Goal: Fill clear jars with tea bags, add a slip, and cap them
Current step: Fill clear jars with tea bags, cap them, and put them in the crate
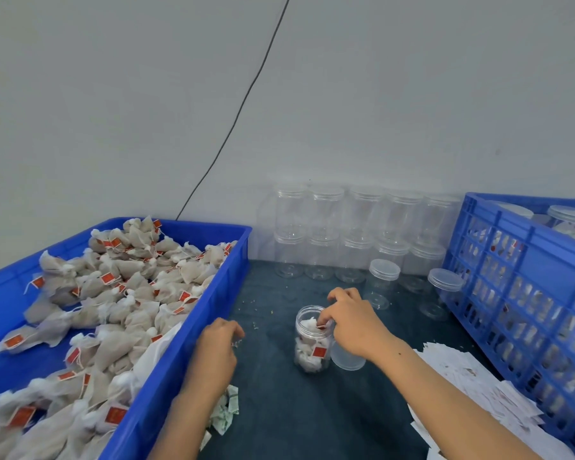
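Note:
An uncapped clear jar [312, 340] stands on the dark table, partly filled with white tea bags with red tags. My right hand [352, 322] is at its mouth, fingertips pinching a tea bag at the rim. A translucent lid [347, 358] lies just right of the jar, under my right wrist. My left hand [218, 348] hovers with loosely curled fingers beside the blue tray [180, 366], which holds many tea bags [120, 293]. Whether it holds anything is unclear. White paper slips [478, 390] lie in a heap at the right.
Stacked capped empty jars [356, 230] line the back wall, with two more [382, 287] standing in front. A blue slatted crate [528, 293] with filled jars stands at the right. Small green-printed packets [226, 410] lie near the tray's front corner. A black cable runs down the wall.

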